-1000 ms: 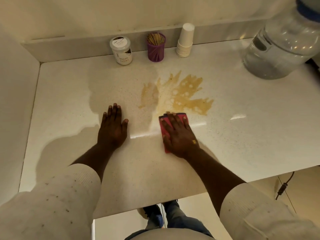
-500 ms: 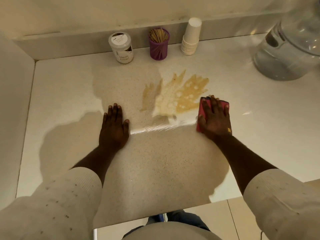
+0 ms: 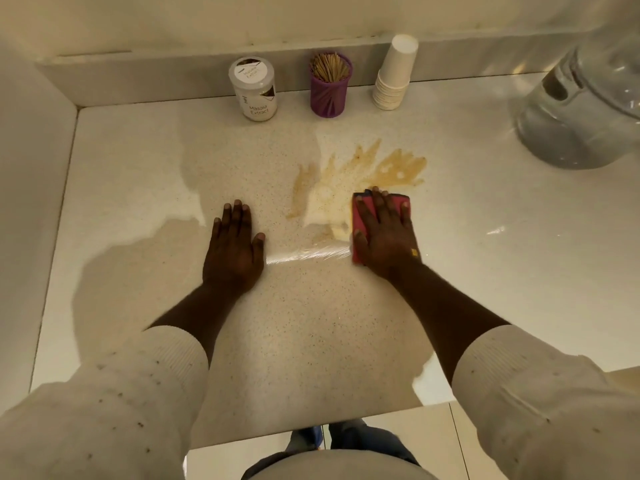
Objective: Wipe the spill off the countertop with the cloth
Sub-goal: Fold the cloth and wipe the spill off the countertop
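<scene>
A jar, toothpick holder and cup stack line the back wall, a water bottle blocks far right; the surface elsewhere lies open.

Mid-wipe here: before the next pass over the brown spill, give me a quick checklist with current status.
1. Red cloth flat under right hand: ok.
2. Left hand braced on countertop, clear of the spill: ok.
3. Spill gone: not ok; brown patches remain beyond and left of the cloth.
4. Masala Extract jar, toothpick holder, paper cup stack out of the wipe path: ok.
5. Cloth saturation: cannot tell.
6. Wet streak between the hands: not ok, needs wiping.
</scene>
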The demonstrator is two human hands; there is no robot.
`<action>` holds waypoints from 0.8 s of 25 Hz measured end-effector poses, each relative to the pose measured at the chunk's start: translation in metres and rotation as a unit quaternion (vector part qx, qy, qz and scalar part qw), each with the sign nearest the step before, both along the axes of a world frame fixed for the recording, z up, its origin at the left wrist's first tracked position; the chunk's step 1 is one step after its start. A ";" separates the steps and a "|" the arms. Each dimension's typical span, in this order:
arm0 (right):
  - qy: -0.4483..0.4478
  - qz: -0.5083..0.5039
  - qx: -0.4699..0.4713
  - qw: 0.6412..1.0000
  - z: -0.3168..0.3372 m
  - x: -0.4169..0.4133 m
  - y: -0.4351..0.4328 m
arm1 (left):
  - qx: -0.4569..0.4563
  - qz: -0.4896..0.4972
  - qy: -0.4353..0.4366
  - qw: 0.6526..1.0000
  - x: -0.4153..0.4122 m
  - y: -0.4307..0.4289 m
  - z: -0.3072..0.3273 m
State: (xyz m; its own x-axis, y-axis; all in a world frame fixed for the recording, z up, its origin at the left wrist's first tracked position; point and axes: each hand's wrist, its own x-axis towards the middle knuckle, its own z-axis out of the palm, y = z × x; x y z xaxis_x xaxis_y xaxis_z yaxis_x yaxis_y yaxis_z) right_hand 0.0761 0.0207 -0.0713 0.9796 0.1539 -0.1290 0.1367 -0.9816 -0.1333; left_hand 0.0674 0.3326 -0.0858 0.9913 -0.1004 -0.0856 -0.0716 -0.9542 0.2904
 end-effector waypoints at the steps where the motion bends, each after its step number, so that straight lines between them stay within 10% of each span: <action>1: -0.009 0.022 0.008 1.000 0.000 -0.004 0.013 | -0.002 0.001 0.002 1.000 0.000 0.000 0.001; 20: -0.010 0.274 0.023 0.961 -0.005 -0.007 0.084 | -0.028 0.004 0.003 1.000 0.048 0.012 0.004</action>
